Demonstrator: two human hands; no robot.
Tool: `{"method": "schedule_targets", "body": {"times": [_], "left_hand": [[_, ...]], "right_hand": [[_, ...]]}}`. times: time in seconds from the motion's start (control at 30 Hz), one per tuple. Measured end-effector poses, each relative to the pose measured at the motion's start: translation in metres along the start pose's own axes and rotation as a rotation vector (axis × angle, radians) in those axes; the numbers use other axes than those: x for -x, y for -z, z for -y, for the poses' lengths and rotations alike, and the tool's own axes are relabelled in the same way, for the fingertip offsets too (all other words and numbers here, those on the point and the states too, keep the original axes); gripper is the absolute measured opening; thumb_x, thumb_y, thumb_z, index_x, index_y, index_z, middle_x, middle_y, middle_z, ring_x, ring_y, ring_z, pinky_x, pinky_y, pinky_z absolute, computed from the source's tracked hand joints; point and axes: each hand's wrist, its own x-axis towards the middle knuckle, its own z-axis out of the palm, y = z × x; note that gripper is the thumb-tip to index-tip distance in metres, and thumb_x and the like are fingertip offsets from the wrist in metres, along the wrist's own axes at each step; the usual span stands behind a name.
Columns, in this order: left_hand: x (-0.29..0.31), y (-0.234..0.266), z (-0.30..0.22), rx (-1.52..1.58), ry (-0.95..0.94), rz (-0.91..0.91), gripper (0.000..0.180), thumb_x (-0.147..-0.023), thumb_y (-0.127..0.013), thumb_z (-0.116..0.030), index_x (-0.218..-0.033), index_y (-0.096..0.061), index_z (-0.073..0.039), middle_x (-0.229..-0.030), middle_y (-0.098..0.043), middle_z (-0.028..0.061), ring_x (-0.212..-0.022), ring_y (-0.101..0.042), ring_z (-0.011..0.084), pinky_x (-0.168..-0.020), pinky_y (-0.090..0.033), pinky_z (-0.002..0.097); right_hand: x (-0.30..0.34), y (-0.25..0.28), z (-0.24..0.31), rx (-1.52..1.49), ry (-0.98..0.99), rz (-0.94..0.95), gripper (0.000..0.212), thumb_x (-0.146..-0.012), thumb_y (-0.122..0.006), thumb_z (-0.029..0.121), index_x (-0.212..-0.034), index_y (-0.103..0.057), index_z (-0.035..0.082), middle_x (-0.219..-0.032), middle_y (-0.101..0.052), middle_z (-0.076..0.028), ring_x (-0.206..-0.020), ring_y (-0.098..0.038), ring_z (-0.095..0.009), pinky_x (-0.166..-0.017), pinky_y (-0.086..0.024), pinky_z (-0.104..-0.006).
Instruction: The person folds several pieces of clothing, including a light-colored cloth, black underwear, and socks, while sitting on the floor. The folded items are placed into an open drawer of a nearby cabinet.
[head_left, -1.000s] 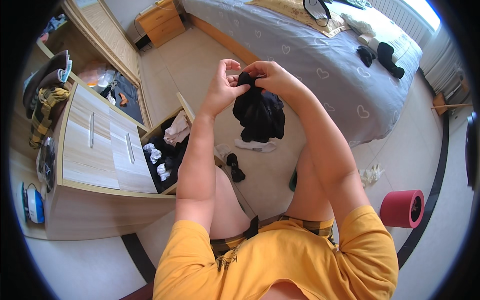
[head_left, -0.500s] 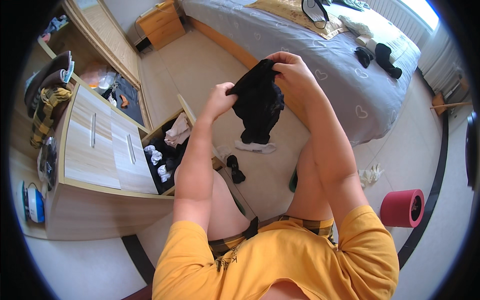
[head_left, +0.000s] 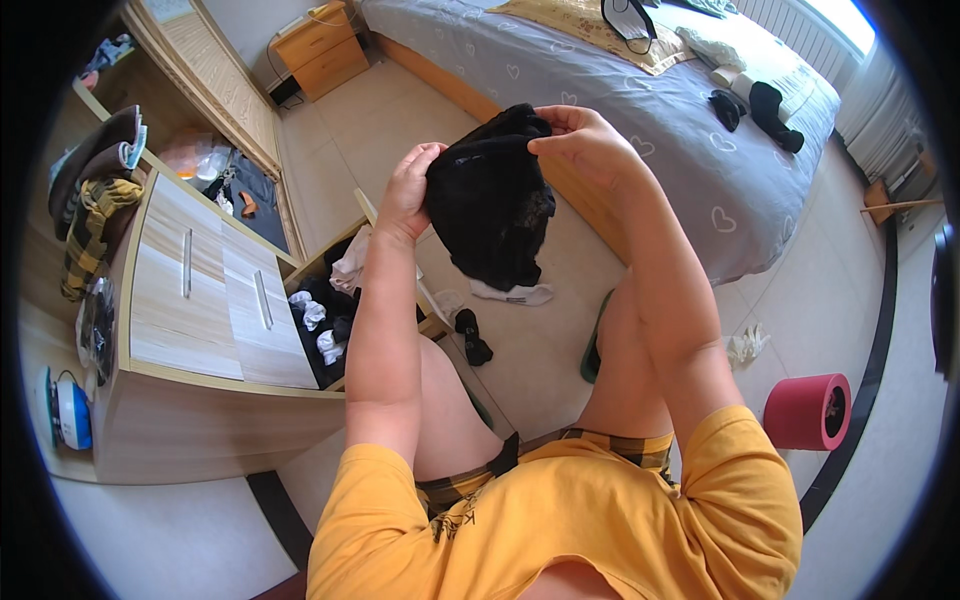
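Between my hands hangs a soft black garment (head_left: 487,205), its upper edge stretched sideways and its lower part drooping in folds; its exact kind is unclear. On its left edge is my left hand (head_left: 405,190), closed, with the fingertips partly hidden by the cloth. My right hand (head_left: 585,145) pinches the upper right corner between thumb and fingers. Below the garment, a white sock (head_left: 515,294) lies on the floor, partly covered from sight. A black sock (head_left: 472,338) rests nearer my left knee.
To the left, a pulled-out drawer (head_left: 335,300) of the wooden cabinet (head_left: 190,290) holds several crumpled socks and clothes. The bed (head_left: 690,180) stands ahead and right, with black socks (head_left: 775,115) on it. A red cylinder (head_left: 808,412) and white gloves (head_left: 746,347) lie right.
The garment has been spread wider and shifted slightly left. My left hand has moved left and up, and my right hand has turned a little, both still holding the cloth.
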Motion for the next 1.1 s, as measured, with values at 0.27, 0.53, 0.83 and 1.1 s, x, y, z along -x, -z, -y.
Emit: {"method": "schedule_targets", "body": {"times": [0.27, 0.53, 0.83, 1.1], "left_hand": [[-0.004, -0.011, 0.008, 0.193, 0.041, 0.023, 0.015, -0.093, -0.057, -0.018, -0.102, -0.059, -0.007, -0.092, -0.064, 0.0035, -0.086, -0.062, 0.0138, -0.079, -0.052, 0.0287], [0.001, -0.026, 0.001, 0.468, 0.024, 0.079, 0.019, -0.091, -0.058, -0.014, -0.109, -0.057, -0.008, -0.095, -0.064, 0.0050, -0.091, -0.062, 0.0201, -0.085, -0.051, 0.0328], [-0.005, -0.024, 0.002, 0.160, -0.232, -0.042, 0.051, -0.078, -0.062, 0.011, -0.122, -0.043, -0.007, -0.107, -0.060, 0.0102, -0.099, -0.059, 0.0193, -0.089, -0.049, 0.0311], [-0.017, -0.007, 0.017, -0.395, -0.393, -0.185, 0.030, -0.084, -0.057, 0.007, -0.109, -0.046, -0.007, -0.092, -0.061, 0.0065, -0.087, -0.059, 0.0130, -0.079, -0.050, 0.0263]], "right_hand": [[-0.019, 0.016, -0.027, 0.316, 0.267, -0.046, 0.019, -0.089, -0.061, 0.011, -0.104, -0.056, 0.000, -0.088, -0.061, 0.000, -0.079, -0.055, -0.006, -0.071, -0.045, -0.0229], [-0.029, 0.002, -0.038, -0.098, -0.170, -0.082, 0.034, -0.088, -0.064, 0.022, -0.114, -0.055, 0.002, -0.097, -0.062, -0.008, -0.084, -0.059, -0.015, -0.076, -0.047, -0.0288], [-0.011, 0.007, -0.009, -0.453, -0.073, 0.320, 0.057, -0.077, -0.068, -0.002, -0.129, -0.045, -0.003, -0.107, -0.061, -0.010, -0.101, -0.060, -0.020, -0.093, -0.048, -0.0324], [-0.022, 0.012, -0.037, -0.128, -0.145, 0.052, 0.049, -0.083, -0.063, 0.000, -0.127, -0.044, 0.007, -0.109, -0.057, -0.011, -0.095, -0.059, -0.016, -0.077, -0.052, -0.0264]]}}
